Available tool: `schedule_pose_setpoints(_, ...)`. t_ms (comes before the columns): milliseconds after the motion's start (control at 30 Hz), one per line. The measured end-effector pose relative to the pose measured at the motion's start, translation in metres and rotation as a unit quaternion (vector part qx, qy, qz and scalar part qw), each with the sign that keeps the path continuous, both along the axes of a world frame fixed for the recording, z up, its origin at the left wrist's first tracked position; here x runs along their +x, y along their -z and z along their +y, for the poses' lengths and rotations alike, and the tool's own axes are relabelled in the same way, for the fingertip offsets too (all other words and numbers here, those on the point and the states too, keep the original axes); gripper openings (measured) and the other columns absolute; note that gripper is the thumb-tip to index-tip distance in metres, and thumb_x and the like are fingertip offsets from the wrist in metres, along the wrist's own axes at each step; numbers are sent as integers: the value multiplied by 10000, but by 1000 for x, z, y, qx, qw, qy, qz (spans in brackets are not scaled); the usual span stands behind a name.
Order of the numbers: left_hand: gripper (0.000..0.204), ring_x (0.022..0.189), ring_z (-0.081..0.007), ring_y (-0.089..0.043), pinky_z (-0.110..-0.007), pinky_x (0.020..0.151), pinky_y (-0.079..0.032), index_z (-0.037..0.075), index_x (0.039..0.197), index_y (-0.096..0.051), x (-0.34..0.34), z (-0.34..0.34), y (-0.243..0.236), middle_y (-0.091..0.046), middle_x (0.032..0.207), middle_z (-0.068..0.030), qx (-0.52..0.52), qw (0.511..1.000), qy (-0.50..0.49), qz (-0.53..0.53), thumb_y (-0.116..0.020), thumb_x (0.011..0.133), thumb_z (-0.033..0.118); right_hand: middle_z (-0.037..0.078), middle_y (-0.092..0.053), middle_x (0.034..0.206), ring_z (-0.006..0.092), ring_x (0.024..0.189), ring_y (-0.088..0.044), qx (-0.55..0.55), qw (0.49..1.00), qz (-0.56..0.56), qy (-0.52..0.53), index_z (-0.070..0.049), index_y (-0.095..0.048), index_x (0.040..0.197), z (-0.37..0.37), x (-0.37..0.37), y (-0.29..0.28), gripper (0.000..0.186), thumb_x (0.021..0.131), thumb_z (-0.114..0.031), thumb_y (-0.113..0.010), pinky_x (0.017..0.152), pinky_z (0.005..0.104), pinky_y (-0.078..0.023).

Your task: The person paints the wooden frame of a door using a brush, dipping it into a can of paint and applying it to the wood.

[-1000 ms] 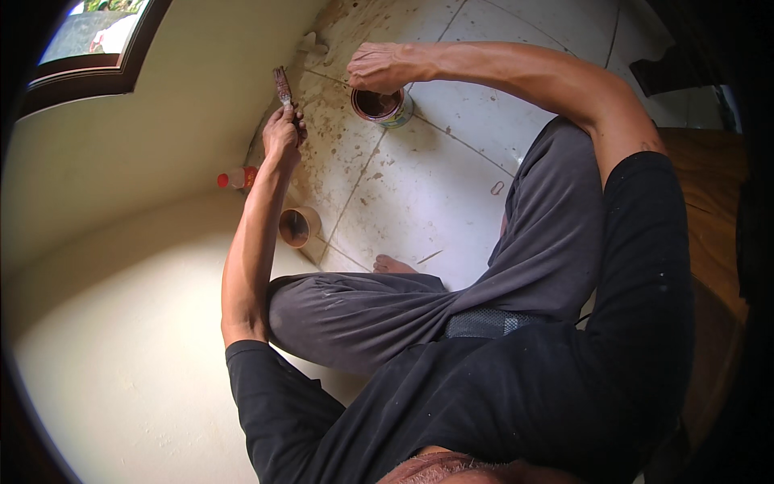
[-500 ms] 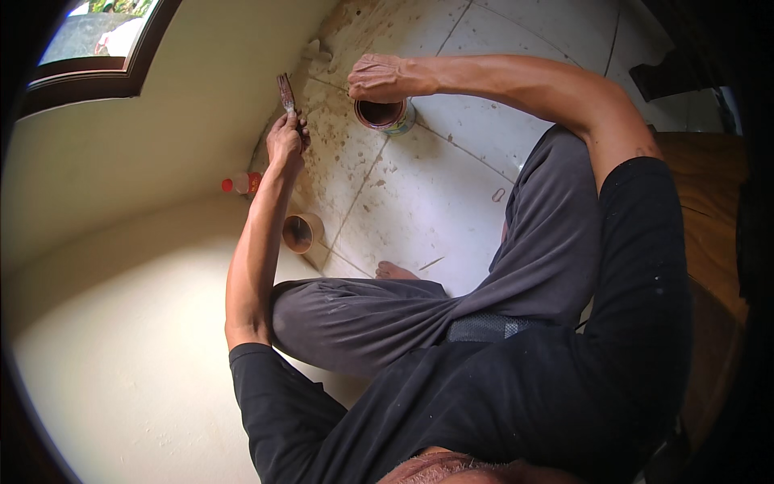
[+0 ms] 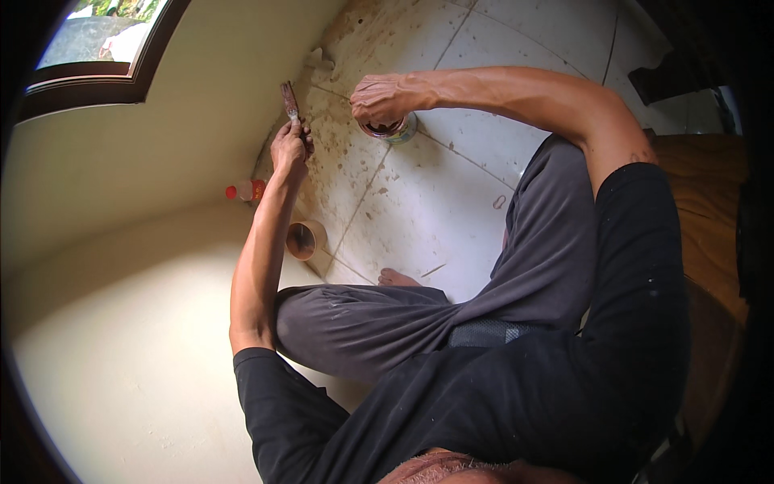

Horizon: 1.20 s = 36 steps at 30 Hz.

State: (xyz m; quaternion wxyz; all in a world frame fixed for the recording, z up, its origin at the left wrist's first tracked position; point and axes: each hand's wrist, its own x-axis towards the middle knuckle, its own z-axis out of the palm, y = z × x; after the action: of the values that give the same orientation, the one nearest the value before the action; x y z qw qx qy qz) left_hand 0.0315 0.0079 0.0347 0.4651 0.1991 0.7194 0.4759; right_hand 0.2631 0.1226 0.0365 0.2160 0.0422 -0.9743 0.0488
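My left hand [image 3: 292,147] is closed on the handle of a paintbrush [image 3: 289,101], its dark stained bristles pointing away from me, near the wall. My right hand [image 3: 383,99] is curled, fingers down, over a round paint can [image 3: 401,133] with a colourful label, covering most of its dark opening; whatever those fingers hold is hidden. A plastic bottle with a red cap and label [image 3: 246,190] is left of my left forearm. A tan round container [image 3: 306,240], brown inside, sits right of that forearm, above my bent knee.
A pale wall [image 3: 161,177] with a dark-framed window [image 3: 153,56] rises at the left. I sit cross-legged on dirt-spotted white floor tiles [image 3: 435,210], a bare foot showing. A small oval object [image 3: 499,202] lies near my right knee. Brown wood [image 3: 705,202] stands behind my right arm.
The whole view has shifted slightly, putting everything lower in the picture. My right hand has come down further over the can, hiding more of its opening; my left hand still holds the brush.
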Motion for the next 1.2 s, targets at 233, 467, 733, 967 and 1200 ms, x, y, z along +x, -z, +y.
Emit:
schedule_pose_setpoints(233,258,594,-92,-504,-237,520,-439,46,1161,-574,-2,3,1,-562,803,-3,-1,1000,6,1,-524,1012,252,100,-558,606,284,626,-622,83,994,49,54,-59,-520,592,15,5,-3,150,677,-130,-622,549,381,-497)
schedule_pose_setpoints(467,237,568,-82,-517,-215,476,-420,43,1131,-581,-4,-4,3,-570,789,-6,11,1000,-10,-1,-537,1005,240,88,-526,554,259,596,-610,12,1000,-2,4,-80,-501,562,-2,2,-13,185,665,-168,-628,526,370,-491)
schedule_pose_setpoints(733,223,572,-85,-513,-231,474,-424,72,1132,-574,0,0,8,-568,776,8,-2,1000,9,7,-517,1013,251,69,-529,627,240,627,-597,64,995,82,-7,-100,-560,600,7,-4,7,127,659,-194,-623,551,352,-483)
schedule_pose_setpoints(967,245,537,-91,-509,-228,449,-412,35,1103,-588,-5,-11,10,-567,760,-15,10,1000,-18,11,-532,1003,252,60,-543,638,241,634,-602,99,989,-74,81,-101,-573,613,3,-6,-18,129,672,-207,-617,548,363,-479)
schedule_pose_setpoints(1200,235,540,-90,-504,-231,441,-413,64,1121,-579,-1,1,20,-559,750,0,-4,1000,-5,2,-526,1009,263,89,-593,632,257,622,-623,19,997,-73,35,-83,-554,571,-2,-8,-1,168,644,-206,-643,523,371,-470)
